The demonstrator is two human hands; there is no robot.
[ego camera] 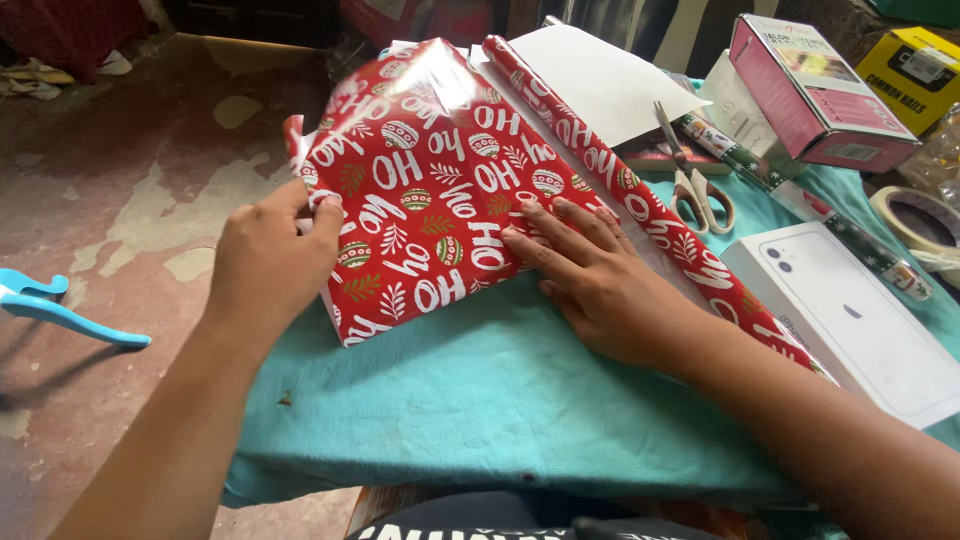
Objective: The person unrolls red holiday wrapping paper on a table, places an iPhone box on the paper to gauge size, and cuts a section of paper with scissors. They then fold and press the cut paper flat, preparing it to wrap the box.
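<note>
With our left hand (pixel 268 262) pinching the left edge of the glossy red festive wrapping paper (pixel 430 180) and our right hand (pixel 590 275) flat on it near the teal-clothed worktop's (pixel 480 400) middle, we should press the fold firmly, keeping edges aligned.

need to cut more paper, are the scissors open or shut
Shut: the scissors lie flat on the teal cloth, blades together, handles side by side.

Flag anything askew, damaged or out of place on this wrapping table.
The red wrapping paper lies skewed, its left edge crumpled under the left hand. A small brown fleck marks the teal cloth. The floor paint is badly worn.
</note>
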